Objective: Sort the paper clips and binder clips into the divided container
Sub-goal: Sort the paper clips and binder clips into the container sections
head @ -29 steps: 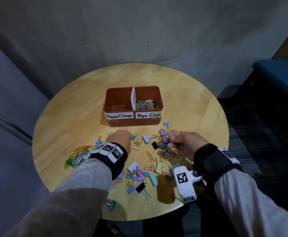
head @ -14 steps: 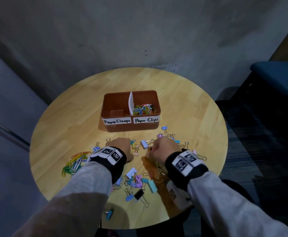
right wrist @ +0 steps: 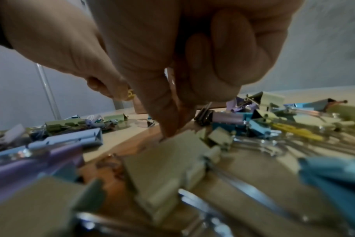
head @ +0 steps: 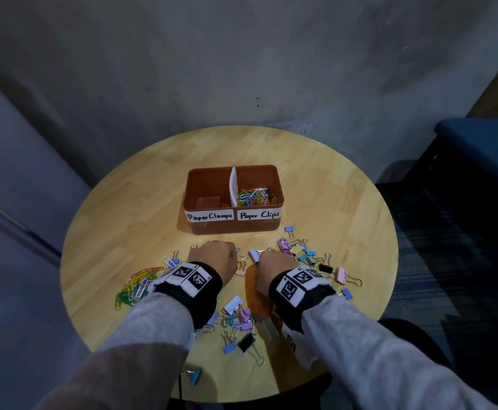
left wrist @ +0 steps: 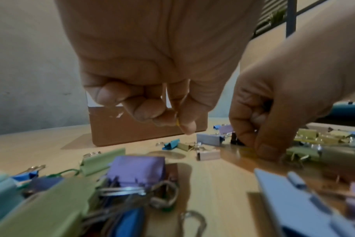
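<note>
Two hands work low over your round table, just short of the divided container. Your left hand is curled, pinching a yellow paper clip at its fingertips. Your right hand reaches down with curled fingers into the binder clips; whether it grips one, you cannot tell. More paper clips lie left of your left wrist.

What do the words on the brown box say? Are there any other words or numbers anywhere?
"Paper Clamps": white label on the front of the brown box, under its left compartment.
"Paper Clips": white label on the same front, under the right compartment.
The wristbands carry black-and-white square code patterns, not words or numbers.
No other text is readable.
</note>
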`<act>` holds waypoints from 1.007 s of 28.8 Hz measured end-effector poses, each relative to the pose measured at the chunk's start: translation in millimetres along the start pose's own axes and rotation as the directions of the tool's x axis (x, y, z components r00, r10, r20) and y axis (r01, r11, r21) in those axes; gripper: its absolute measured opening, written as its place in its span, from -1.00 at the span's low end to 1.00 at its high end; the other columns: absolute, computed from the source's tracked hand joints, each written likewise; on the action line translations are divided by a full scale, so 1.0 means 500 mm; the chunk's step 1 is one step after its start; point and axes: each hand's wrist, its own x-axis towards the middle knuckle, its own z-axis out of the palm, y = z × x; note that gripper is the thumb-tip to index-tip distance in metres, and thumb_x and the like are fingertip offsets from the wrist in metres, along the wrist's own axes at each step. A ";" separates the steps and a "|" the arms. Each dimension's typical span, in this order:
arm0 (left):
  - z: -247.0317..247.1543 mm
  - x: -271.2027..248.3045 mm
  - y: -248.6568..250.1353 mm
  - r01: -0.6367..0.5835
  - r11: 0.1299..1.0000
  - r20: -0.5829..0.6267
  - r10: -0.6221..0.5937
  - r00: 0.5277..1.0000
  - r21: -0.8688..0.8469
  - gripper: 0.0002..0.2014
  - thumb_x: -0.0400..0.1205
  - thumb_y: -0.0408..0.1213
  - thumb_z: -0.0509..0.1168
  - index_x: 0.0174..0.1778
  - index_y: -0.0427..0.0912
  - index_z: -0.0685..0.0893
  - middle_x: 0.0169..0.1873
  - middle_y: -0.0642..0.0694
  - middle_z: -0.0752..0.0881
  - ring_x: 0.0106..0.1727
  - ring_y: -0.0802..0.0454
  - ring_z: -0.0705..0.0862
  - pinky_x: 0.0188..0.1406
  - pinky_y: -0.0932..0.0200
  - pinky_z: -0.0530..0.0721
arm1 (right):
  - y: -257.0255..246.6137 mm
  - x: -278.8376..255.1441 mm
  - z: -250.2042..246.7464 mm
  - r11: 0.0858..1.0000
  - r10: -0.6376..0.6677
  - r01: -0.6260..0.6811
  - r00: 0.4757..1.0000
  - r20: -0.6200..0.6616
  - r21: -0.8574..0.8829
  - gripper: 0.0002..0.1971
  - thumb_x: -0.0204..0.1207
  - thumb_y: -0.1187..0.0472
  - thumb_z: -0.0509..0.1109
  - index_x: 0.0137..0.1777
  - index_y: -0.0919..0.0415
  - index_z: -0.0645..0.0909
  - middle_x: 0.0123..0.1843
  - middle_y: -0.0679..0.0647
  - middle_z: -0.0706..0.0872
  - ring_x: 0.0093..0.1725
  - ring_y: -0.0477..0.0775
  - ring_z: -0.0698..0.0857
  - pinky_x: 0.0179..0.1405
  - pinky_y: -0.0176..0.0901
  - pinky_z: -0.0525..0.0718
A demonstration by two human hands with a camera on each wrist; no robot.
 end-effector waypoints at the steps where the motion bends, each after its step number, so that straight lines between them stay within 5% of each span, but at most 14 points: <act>1: 0.000 -0.002 -0.001 0.002 0.999 -0.022 -0.003 1.000 -0.040 -0.84 0.69 -0.21 0.13 -0.06 -0.04 0.63 0.00 -0.10 0.70 0.05 -0.17 0.65 -0.02 0.04 0.58 | -0.001 0.000 0.002 1.000 -0.001 0.001 1.000 0.016 0.010 -0.75 0.59 0.26 0.27 0.23 0.29 0.56 0.21 0.18 0.68 0.15 0.18 0.69 -0.01 -0.08 0.63; 5: -0.003 -0.012 -0.004 0.002 0.979 -0.083 -0.019 0.996 -0.202 -0.78 0.72 -0.27 0.11 -0.08 -0.31 0.60 -0.05 -0.30 0.67 0.03 -0.26 0.64 -0.10 0.03 0.53 | 0.005 -0.004 0.004 0.995 -0.002 0.003 1.000 -0.004 0.100 -0.73 0.60 0.14 0.17 0.18 0.22 0.60 0.17 0.16 0.68 0.12 0.18 0.67 0.06 -0.08 0.63; 9: -0.001 -0.033 -0.006 0.049 0.955 -0.057 -0.068 0.996 -0.292 -0.74 0.71 -0.36 0.08 -0.01 -0.37 0.66 0.00 -0.28 0.72 0.03 -0.22 0.67 -0.03 0.02 0.58 | 0.015 -0.009 -0.012 0.870 0.138 -0.106 0.990 -0.031 0.482 -0.71 0.60 0.39 0.15 0.26 0.38 0.58 0.28 0.28 0.61 0.32 0.27 0.58 0.33 0.00 0.53; 11: -0.004 -0.046 -0.004 0.075 0.948 -0.013 -0.083 0.996 -0.309 -0.71 0.69 -0.40 0.05 0.06 -0.37 0.69 0.02 -0.28 0.74 0.06 -0.22 0.68 0.01 0.01 0.61 | 0.022 -0.016 -0.021 0.581 0.222 -0.172 0.974 0.048 0.795 -0.84 0.60 0.41 0.17 0.02 0.35 0.59 0.00 0.26 0.65 -0.02 0.17 0.69 -0.07 -0.10 0.66; 13: -0.006 -0.059 -0.003 0.087 0.940 0.024 -0.084 0.996 -0.331 -0.71 0.68 -0.42 0.04 0.06 -0.36 0.68 0.01 -0.30 0.75 0.06 -0.24 0.69 -0.03 0.02 0.62 | 0.034 -0.026 -0.022 0.247 0.174 -0.205 0.971 0.165 0.947 -0.83 0.54 0.34 0.16 -0.29 0.19 0.42 -0.41 0.14 0.49 -0.61 0.00 0.46 -0.69 -0.30 0.39; 15: -0.008 -0.071 -0.004 0.106 0.917 0.050 -0.094 0.994 -0.384 -0.73 0.66 -0.44 0.04 0.01 -0.34 0.66 -0.01 -0.31 0.74 0.03 -0.25 0.70 -0.12 0.05 0.59 | 0.046 -0.034 -0.017 -0.138 0.092 -0.258 0.958 0.272 0.956 -0.91 0.45 0.34 0.10 -0.24 0.15 0.35 -0.52 0.11 0.46 -0.71 -0.03 0.25 -0.75 -0.43 0.14; 17: -0.009 -0.078 -0.007 0.126 0.890 0.071 -0.105 0.992 -0.439 -0.78 0.65 -0.46 0.05 -0.10 -0.28 0.62 -0.04 -0.30 0.73 -0.04 -0.23 0.69 -0.19 0.11 0.52 | 0.059 -0.039 -0.020 -0.311 0.008 -0.248 0.965 0.264 0.917 -0.90 0.39 0.37 0.06 -0.22 0.17 0.33 -0.50 0.15 0.52 -0.67 -0.03 0.27 -0.74 -0.44 0.16; 19: -0.012 -0.085 -0.011 0.144 0.881 0.081 -0.120 0.989 -0.450 -0.78 0.65 -0.49 0.06 -0.15 -0.21 0.59 -0.05 -0.26 0.71 -0.11 -0.20 0.64 -0.22 0.17 0.49 | 0.076 -0.039 -0.028 -0.389 -0.038 -0.232 0.971 0.236 0.891 -0.88 0.37 0.39 0.04 -0.20 0.22 0.37 -0.48 0.17 0.55 -0.62 -0.01 0.35 -0.71 -0.42 0.24; 22: -0.017 -0.093 -0.018 0.169 0.881 0.085 -0.147 0.986 -0.442 -0.73 0.63 -0.52 0.05 -0.13 -0.18 0.63 0.02 -0.22 0.73 -0.11 -0.14 0.62 -0.18 0.16 0.54 | 0.105 -0.038 -0.033 -0.361 -0.064 -0.253 0.967 0.247 0.898 -0.89 0.46 0.26 0.14 -0.22 0.24 0.46 -0.47 0.12 0.50 -0.59 -0.01 0.39 -0.68 -0.39 0.26; 24: -0.018 -0.097 -0.022 0.173 0.886 0.079 -0.154 0.985 -0.430 -0.74 0.65 -0.48 0.05 -0.09 -0.23 0.66 0.04 -0.24 0.74 -0.06 -0.16 0.64 -0.11 0.13 0.57 | 0.121 -0.033 -0.030 -0.251 -0.010 -0.275 0.959 0.282 0.928 -0.65 0.59 0.05 0.22 -0.40 0.18 0.45 -0.53 0.03 0.40 -0.63 -0.06 0.32 -0.67 -0.39 0.16; 27: -0.016 -0.100 -0.028 0.174 0.894 0.060 -0.164 0.985 -0.413 -0.70 0.72 -0.32 0.06 0.01 -0.33 0.70 0.01 -0.27 0.74 0.00 -0.24 0.69 -0.14 0.11 0.57 | 0.122 -0.039 -0.022 0.114 0.189 -0.221 0.962 0.197 0.969 -0.63 0.51 -0.04 0.44 -0.41 0.20 0.56 -0.59 -0.02 0.41 -0.62 -0.05 0.31 -0.68 -0.33 0.21; 29: -0.013 -0.102 -0.031 0.174 0.897 0.054 -0.167 0.985 -0.407 -0.70 0.70 -0.28 0.09 -0.03 -0.32 0.71 -0.06 -0.25 0.74 -0.03 -0.23 0.69 -0.20 0.14 0.52 | 0.112 -0.037 -0.012 0.413 0.258 -0.124 0.966 0.015 0.902 -0.81 0.41 0.15 0.56 -0.30 0.26 0.71 -0.36 0.05 0.63 -0.40 0.01 0.53 -0.52 -0.26 0.38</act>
